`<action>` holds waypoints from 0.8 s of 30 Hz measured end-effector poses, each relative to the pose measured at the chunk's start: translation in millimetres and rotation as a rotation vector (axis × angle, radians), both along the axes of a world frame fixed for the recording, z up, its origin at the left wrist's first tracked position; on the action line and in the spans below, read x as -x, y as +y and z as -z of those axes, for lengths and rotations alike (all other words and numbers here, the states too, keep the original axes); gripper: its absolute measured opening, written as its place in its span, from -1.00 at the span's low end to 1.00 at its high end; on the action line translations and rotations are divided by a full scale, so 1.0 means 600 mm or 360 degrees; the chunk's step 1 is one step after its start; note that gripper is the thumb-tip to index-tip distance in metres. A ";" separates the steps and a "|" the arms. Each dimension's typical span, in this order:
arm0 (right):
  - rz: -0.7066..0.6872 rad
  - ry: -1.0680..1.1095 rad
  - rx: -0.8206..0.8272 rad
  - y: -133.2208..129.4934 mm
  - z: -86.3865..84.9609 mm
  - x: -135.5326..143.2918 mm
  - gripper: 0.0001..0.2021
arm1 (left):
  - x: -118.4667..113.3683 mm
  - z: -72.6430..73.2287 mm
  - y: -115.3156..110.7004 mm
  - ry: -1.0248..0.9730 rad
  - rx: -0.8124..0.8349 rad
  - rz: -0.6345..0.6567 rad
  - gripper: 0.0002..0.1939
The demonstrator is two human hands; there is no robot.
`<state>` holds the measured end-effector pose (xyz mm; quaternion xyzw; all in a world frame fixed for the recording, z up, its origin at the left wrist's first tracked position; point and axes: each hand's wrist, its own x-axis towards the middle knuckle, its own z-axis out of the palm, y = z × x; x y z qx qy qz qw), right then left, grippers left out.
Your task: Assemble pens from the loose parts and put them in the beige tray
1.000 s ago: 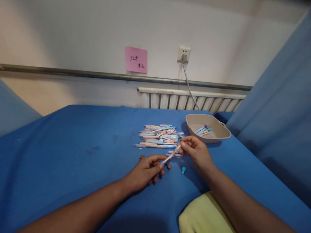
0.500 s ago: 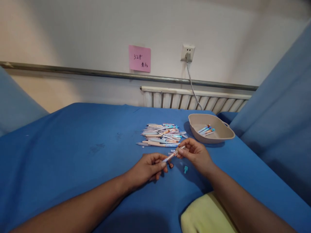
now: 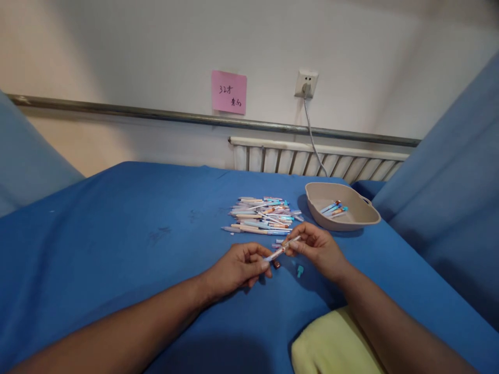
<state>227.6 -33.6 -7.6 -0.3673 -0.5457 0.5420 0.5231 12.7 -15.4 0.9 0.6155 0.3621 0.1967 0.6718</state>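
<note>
My left hand is closed on the lower left end of a slim light-coloured pen. The fingers of my right hand pinch the same pen near its upper right end, so it slants between both hands. Just below the pen lie a small brown piece and a small teal piece on the blue cloth. Behind my hands is a pile of pens in pale, blue and orange colours, most of them lying sideways.
A beige basin with several pens in it stands at the right. A yellow-green cloth lies near my right forearm. Behind are a radiator, a metal rail and a plugged-in cable. Blue curtains hang at both sides.
The view has shifted slightly, so most things appear a little further right. Both hands keep their hold on the pen, which is tilted a little flatter.
</note>
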 end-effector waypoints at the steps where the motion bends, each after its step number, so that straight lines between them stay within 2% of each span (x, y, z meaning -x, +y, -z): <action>1: 0.0011 -0.0003 0.0013 0.000 0.001 0.001 -0.81 | -0.001 0.002 -0.001 0.0030 -0.0049 -0.0039 -0.65; 7: 0.0057 -0.0014 0.0080 0.003 0.008 0.005 -0.78 | -0.003 0.006 -0.007 0.0142 -0.0320 -0.0118 -0.69; 9: 0.0058 -0.0014 0.0079 0.002 0.006 0.005 -0.79 | -0.003 0.004 -0.006 0.0117 -0.0289 -0.0102 -0.69; 16: 0.0068 -0.0020 -0.0022 -0.001 0.000 0.006 -0.81 | 0.002 -0.004 0.003 -0.0078 0.0123 0.0026 -0.57; 19: 0.0039 -0.0011 -0.0008 0.001 0.003 0.004 -0.82 | 0.003 -0.001 0.003 -0.0087 0.0110 0.0020 -0.59; 24: 0.0017 -0.0017 0.0075 0.003 0.007 0.004 -0.80 | 0.000 0.006 -0.002 0.0056 -0.0102 -0.0038 -0.64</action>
